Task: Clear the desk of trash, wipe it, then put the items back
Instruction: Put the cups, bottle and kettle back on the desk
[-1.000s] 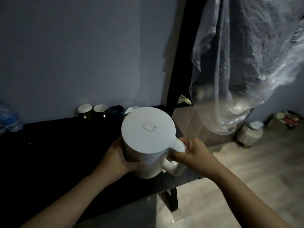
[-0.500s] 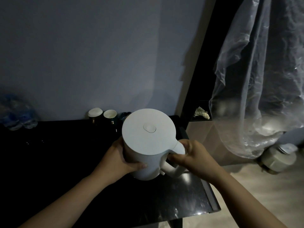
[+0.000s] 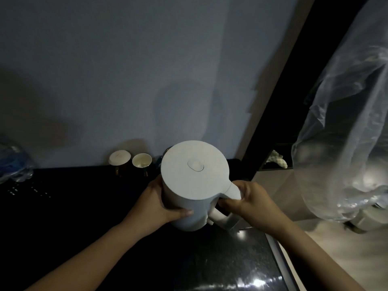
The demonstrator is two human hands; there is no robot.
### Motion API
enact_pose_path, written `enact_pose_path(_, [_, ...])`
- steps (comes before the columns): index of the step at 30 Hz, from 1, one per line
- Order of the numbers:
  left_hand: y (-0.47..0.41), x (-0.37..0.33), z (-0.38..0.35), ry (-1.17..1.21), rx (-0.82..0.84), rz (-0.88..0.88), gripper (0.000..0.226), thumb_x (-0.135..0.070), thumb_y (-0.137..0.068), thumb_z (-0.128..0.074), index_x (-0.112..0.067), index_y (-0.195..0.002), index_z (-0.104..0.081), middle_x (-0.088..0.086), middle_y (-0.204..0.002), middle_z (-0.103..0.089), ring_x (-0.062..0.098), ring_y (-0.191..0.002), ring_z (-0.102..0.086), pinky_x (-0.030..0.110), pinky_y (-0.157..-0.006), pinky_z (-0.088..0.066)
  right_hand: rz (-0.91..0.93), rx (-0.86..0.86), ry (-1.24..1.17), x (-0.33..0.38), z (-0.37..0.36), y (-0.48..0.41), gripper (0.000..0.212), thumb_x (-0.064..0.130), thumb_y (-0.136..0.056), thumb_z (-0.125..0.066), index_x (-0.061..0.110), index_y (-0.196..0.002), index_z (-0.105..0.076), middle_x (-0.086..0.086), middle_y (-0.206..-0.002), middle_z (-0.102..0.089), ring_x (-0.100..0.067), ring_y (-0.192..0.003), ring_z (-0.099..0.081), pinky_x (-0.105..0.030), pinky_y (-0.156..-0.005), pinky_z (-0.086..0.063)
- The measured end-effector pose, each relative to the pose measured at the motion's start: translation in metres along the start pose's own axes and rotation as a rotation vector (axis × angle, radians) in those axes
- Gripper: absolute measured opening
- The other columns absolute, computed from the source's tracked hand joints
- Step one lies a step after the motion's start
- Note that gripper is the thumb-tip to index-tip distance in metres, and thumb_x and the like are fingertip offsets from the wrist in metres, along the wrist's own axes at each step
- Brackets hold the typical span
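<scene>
A white electric kettle (image 3: 194,171) with a round lid is held over the right part of the dark desk (image 3: 220,261). My left hand (image 3: 157,203) wraps the left side of its body. My right hand (image 3: 252,201) grips its handle on the right. Whether its base touches the desk I cannot tell. Behind the kettle, against the wall, stand two small cups (image 3: 119,160), one capped with a white lid and one with its mouth uncovered (image 3: 142,161).
A pack of plastic water bottles (image 3: 12,164) sits at the desk's far left. A clear plastic sheet (image 3: 344,143) hangs at the right over a dark shelf unit (image 3: 294,101). The desk's right edge (image 3: 279,257) borders a pale floor.
The kettle, still in both hands, has shifted further in over the desk towards the wall. More of the desk's right end shows under it now.
</scene>
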State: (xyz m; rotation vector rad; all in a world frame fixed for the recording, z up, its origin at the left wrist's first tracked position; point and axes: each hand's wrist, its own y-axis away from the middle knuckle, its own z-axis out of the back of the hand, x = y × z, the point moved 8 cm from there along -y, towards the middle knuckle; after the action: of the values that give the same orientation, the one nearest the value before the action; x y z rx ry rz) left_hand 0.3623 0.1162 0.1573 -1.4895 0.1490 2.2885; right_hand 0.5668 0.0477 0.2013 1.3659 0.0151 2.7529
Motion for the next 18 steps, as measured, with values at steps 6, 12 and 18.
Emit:
enact_pose_path(6, [-0.038, 0.023, -0.004, 0.029, 0.033, 0.060, 0.092, -0.035, -0.046, -0.094, -0.033, -0.123, -0.043, -0.031, -0.115, -0.050, -0.024, -0.106, -0.045, 0.010, -0.094, -0.043, -0.017, 0.022, 0.017, -0.016, -0.001, -0.046, 0.015, 0.018, -0.075, -0.071, 0.006, -0.074, -0.062, -0.010, -0.068, -0.063, -0.008, -0.059, -0.056, -0.030, -0.056, -0.044])
enact_pose_path(12, [-0.066, 0.046, -0.015, 0.030, -0.005, 0.129, 0.098, -0.048, -0.043, -0.091, -0.035, -0.126, -0.041, -0.032, -0.119, -0.047, -0.029, -0.108, -0.040, 0.000, -0.091, -0.036, -0.018, 0.081, -0.016, -0.042, -0.003, -0.091, 0.024, 0.026, -0.072, -0.071, 0.004, -0.073, -0.061, -0.008, -0.063, -0.058, -0.006, -0.056, -0.050, -0.030, -0.054, -0.040])
enact_pose_path(18, [-0.098, 0.070, -0.028, 0.030, -0.009, 0.182, 0.093, -0.030, -0.050, -0.094, -0.030, -0.128, -0.044, -0.031, -0.116, -0.051, -0.026, -0.106, -0.045, -0.004, -0.082, -0.038, -0.055, 0.154, -0.070, -0.071, -0.005, -0.132, 0.030, 0.032, -0.069, -0.067, 0.003, -0.074, -0.059, -0.016, -0.062, -0.059, -0.019, -0.050, -0.056, -0.025, -0.046, -0.034])
